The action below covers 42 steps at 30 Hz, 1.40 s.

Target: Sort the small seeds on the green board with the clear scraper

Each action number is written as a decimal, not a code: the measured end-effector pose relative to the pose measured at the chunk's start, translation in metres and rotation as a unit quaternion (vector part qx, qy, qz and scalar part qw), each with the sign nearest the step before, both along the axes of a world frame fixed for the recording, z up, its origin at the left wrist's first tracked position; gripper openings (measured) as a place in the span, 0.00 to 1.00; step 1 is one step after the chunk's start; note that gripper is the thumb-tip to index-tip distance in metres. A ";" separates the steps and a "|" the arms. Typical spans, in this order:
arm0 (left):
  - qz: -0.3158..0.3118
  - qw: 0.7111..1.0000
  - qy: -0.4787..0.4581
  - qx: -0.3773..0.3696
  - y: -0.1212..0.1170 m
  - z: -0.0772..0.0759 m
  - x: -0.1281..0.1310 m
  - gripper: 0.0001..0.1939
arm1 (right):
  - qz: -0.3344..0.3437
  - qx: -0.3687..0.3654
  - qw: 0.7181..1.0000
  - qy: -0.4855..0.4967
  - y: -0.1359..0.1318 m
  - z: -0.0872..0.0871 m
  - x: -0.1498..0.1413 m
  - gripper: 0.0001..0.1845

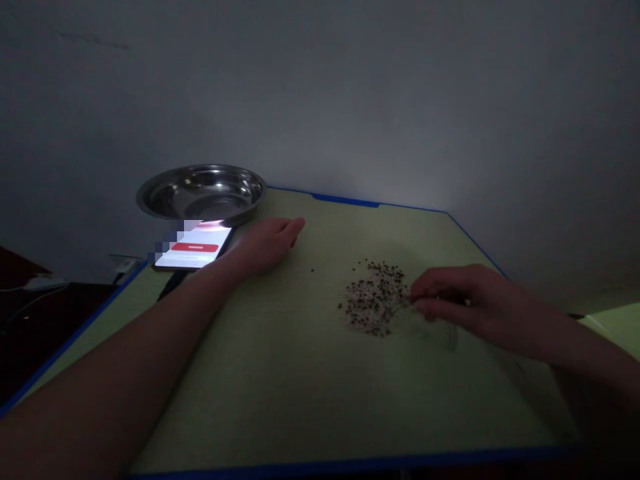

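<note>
My right hand (pixel 450 299) is at the right edge of a small pile of mixed pale and dark grains (pixel 373 300). Its thumb and fingers are pinched together, and what they hold is too dim to name. Just below these fingers a faint see-through object (pixel 443 335), perhaps a clear dish, stands on the table. My left hand (pixel 270 243) lies on the table with its fingers curled in, apart from the grains; its palm side is hidden. Beside that wrist is a lit phone (pixel 195 248).
A shiny metal basin (pixel 200 193) stands at the back left, behind the phone. The pale table (pixel 300 400) has a blue edge and meets a grey wall (pixel 350 100). A socket strip with cables (pixel 47 283) is beyond the table's left side. The light is dim.
</note>
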<state>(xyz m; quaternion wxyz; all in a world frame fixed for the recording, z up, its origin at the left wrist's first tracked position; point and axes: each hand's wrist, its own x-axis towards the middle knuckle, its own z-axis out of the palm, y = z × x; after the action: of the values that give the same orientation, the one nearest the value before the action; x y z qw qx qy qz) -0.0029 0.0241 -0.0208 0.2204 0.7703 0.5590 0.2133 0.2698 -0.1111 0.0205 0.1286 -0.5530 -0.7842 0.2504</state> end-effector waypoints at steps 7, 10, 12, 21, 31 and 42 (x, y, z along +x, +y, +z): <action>0.003 1.000 0.008 -0.006 0.000 0.002 0.000 0.24 | -0.011 0.016 0.999 -0.038 0.035 -0.005 0.005 0.12; 0.007 1.000 0.009 -0.010 0.000 0.002 0.000 0.24 | -0.015 0.042 0.999 -0.031 0.047 -0.007 -0.001 0.10; 0.005 1.000 0.010 -0.013 0.002 0.001 0.000 0.24 | -0.018 0.055 0.998 -0.019 0.052 -0.010 -0.002 0.10; 0.013 1.000 0.011 -0.019 0.004 -0.002 -0.001 0.25 | 0.031 0.005 1.000 0.001 0.039 -0.021 -0.010 0.09; 0.020 0.999 0.010 -0.028 0.002 0.000 0.001 0.24 | 0.096 -0.030 0.995 0.006 0.008 -0.012 -0.025 0.06; 0.023 1.000 0.008 -0.016 0.001 -0.001 0.001 0.24 | 0.092 -0.052 0.994 0.009 0.004 -0.010 -0.017 0.07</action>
<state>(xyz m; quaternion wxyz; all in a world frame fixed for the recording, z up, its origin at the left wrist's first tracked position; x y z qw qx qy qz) -0.0018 0.0252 -0.0213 0.2229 0.7557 0.5814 0.2030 0.2523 -0.1070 0.0105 0.0830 -0.4818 -0.8167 0.3066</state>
